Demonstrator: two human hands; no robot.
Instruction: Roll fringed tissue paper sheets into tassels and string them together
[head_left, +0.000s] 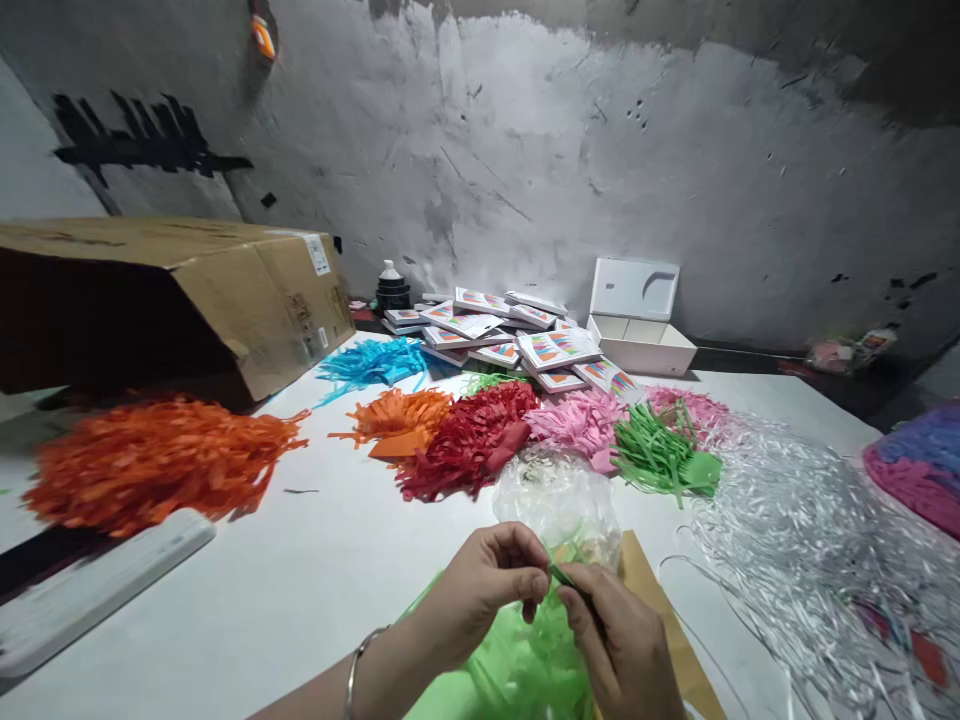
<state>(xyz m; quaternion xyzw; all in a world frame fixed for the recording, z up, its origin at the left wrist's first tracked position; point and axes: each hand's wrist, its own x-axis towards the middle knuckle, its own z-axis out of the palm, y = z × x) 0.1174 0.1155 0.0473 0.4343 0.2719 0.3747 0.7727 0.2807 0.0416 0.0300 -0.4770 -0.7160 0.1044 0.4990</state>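
Observation:
My right hand pinches a dark green strip between thumb and fingers. Close on its left, my left hand has its fingers curled with the thumb pressed against them; what it grips, if anything, is hidden. A metal bangle is around the left wrist. Beneath both hands lies a heap of light green paper fringe. A clear plastic bag rests just beyond the fingers, and a yellow-brown sheet shows under the right hand.
Fringe bundles in orange, red, pink, green and blue lie around. Silver cords pile at right. Behind are small flat boxes, an open white box and a cardboard carton.

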